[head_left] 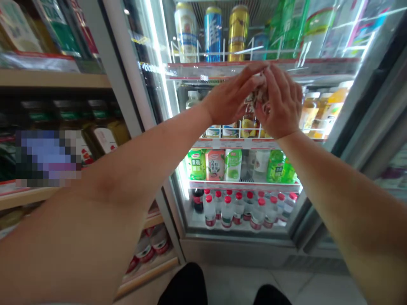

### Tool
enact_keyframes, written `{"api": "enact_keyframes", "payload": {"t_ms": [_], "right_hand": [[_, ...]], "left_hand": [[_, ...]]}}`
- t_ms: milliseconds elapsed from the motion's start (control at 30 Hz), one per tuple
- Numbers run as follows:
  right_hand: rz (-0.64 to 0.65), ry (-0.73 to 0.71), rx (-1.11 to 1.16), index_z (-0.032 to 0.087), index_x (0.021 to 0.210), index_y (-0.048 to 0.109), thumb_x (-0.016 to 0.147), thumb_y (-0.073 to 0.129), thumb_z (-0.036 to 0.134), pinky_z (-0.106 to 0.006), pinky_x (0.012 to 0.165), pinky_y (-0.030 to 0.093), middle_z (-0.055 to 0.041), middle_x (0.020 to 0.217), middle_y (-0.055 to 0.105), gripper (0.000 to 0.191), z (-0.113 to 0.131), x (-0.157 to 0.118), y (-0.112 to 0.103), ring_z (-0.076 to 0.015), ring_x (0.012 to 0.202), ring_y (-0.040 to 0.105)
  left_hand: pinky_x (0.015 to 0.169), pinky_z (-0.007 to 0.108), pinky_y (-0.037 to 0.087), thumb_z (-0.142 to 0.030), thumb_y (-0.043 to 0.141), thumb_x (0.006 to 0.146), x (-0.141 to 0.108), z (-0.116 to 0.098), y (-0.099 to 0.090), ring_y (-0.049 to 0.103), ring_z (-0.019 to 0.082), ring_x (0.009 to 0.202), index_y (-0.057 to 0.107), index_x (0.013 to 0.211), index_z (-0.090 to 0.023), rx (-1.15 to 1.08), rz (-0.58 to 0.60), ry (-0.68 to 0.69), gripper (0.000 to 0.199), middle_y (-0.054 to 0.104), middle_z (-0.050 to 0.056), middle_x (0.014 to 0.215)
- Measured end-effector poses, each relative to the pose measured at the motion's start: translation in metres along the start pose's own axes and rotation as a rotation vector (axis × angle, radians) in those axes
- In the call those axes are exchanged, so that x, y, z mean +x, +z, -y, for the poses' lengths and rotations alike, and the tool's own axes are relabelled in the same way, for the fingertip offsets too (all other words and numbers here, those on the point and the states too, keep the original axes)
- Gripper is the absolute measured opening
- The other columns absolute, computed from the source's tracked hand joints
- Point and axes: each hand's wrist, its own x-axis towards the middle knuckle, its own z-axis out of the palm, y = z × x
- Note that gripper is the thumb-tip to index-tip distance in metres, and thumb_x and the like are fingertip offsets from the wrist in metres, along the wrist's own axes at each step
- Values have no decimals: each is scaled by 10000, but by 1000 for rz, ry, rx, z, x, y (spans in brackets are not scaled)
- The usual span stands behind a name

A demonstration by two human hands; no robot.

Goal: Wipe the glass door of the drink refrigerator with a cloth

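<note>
"Why are the hands so close together?"

"Probably to work the crumpled pale bundle (261, 90) from both sides. It sits between them, up in front of the drinks cooler (238, 245), about level with the bottles under the cans (213, 36)."

"What is the left hand (229, 96) doing?"

"Its fingers are bent inward, their tips against the bundle. The right hand (282, 101) curls over the other side, fingers close together, thumb tucked toward the middle. Neither is spread wide."

"Is it cloth or paper?"

"I can't tell; it's blurred and mostly covered by fingers."

"And the stock behind?"

"Sorted by kind, I'd judge, so each is easy to find: cans high, green and pink bottles (215, 165) lower, red-capped bottles (227, 212) at the bottom, where their weight likely sits best."
</note>
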Motion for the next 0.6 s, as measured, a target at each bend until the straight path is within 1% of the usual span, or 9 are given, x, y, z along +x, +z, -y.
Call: {"api": "enact_keyframes", "payload": {"t_ms": [67, 133, 167, 267, 333, 400, 467, 533, 600], "right_hand": [[-3, 13, -12, 241, 1584, 356, 1021, 390, 416, -523, 1193, 352, -63, 1629, 405, 591, 1, -1, -1, -259, 1505, 365], [-3, 41, 1, 249, 1575, 372, 1015, 395, 409, -544, 1196, 328, -61, 1636, 393, 583, 0, -1, -1, -285, 1500, 362], [-6, 70, 21, 250, 1577, 365, 1011, 397, 408, -557, 1201, 311, -64, 1642, 380, 589, -1, -1, -2, -299, 1504, 350], [-79, 216, 72, 193, 1572, 354, 1003, 391, 392, -559, 1225, 258, -125, 1641, 357, 604, -5, 2, 0, -319, 1518, 310], [-160, 332, 64, 133, 1559, 351, 1001, 374, 366, -540, 1241, 231, -179, 1624, 359, 605, -8, 4, 3, -311, 1525, 293], [-209, 394, 32, 77, 1555, 326, 991, 365, 336, -535, 1247, 223, -217, 1614, 355, 622, -8, 3, 5, -302, 1530, 276], [-147, 348, 13, 81, 1569, 303, 971, 388, 320, -545, 1244, 234, -209, 1637, 321, 650, -3, 0, 5, -303, 1540, 254], [22, 176, 40, 180, 1566, 348, 933, 451, 320, -565, 1227, 267, -135, 1658, 322, 656, 4, 0, 0, -308, 1544, 255], [218, -25, 92, 308, 1523, 423, 908, 497, 318, -589, 1215, 283, -29, 1649, 364, 620, 10, 8, -6, -308, 1539, 278]], "left_hand": [[1276, 524, 251, -316, 491, 925, -13, 13, -9, 254, 226, 1553, 420, 1479, -332, 46, -96, -61, 559, 331, -35, 1654], [1309, 540, 140, -262, 510, 930, -27, 23, -11, 179, 226, 1572, 413, 1501, -300, 101, -230, -238, 581, 306, -36, 1668], [1315, 555, 80, -247, 515, 932, -34, 25, -10, 138, 229, 1580, 397, 1518, -274, 120, -267, -335, 598, 283, -30, 1677], [1324, 521, -26, -256, 471, 964, -46, 19, -6, 77, 203, 1590, 350, 1569, -264, 138, -255, -519, 617, 229, -32, 1693], [1326, 482, -53, -267, 428, 980, -48, 11, -4, 54, 178, 1593, 332, 1589, -284, 144, -225, -575, 617, 217, -54, 1692], [1325, 460, -86, -280, 415, 974, -49, 8, -1, 33, 156, 1591, 319, 1597, -306, 147, -220, -607, 631, 195, -87, 1691], [1316, 456, -131, -292, 407, 966, -49, 11, 4, -23, 121, 1583, 300, 1598, -362, 145, -266, -591, 646, 170, -136, 1682], [1292, 496, -185, -295, 407, 962, -50, 18, 14, -138, 98, 1562, 268, 1598, -423, 149, -358, -547, 664, 130, -185, 1671], [1246, 579, -239, -298, 434, 958, -51, 26, 24, -266, 129, 1530, 203, 1602, -465, 182, -502, -536, 705, 54, -236, 1662]]}}
